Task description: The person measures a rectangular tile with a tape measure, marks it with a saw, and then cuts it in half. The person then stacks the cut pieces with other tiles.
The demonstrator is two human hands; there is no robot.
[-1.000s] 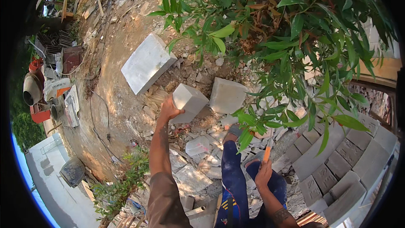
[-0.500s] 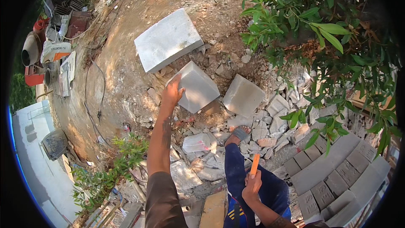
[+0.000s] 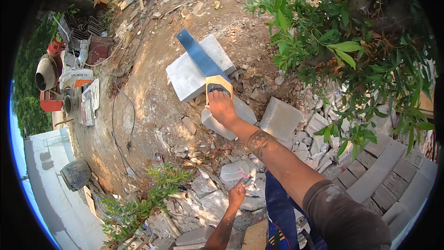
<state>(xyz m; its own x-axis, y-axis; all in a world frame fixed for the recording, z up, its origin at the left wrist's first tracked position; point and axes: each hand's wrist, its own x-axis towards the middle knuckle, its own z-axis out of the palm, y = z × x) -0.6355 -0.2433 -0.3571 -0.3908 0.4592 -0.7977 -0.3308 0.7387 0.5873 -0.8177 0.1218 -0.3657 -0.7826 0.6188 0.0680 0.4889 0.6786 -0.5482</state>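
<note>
My right hand (image 3: 222,106) is closed around the handle of a hand saw (image 3: 199,58), which has a blue toothed blade and an orange-tan grip. The blade stretches away over a large pale block (image 3: 185,78); whether it touches the block I cannot tell. A second grey block (image 3: 243,109) lies below my right hand and is partly covered by the hand and forearm. To its right sits a third grey block (image 3: 281,118). Lower down, my left hand (image 3: 237,194) hovers near a small pale chunk (image 3: 234,171) with a pink mark, its fingers stretched out.
Broken rubble (image 3: 212,201) covers the ground around my legs. Leafy branches (image 3: 342,41) hang in at the upper right, above stacked grey bricks (image 3: 384,190). A small shrub (image 3: 148,190) grows at lower left. A cement mixer (image 3: 47,71) and a dark bucket (image 3: 75,174) stand far left.
My right hand has swung up and forward with the saw, bringing its blade over the far block. My left hand has left the middle block and drawn back toward me.
</note>
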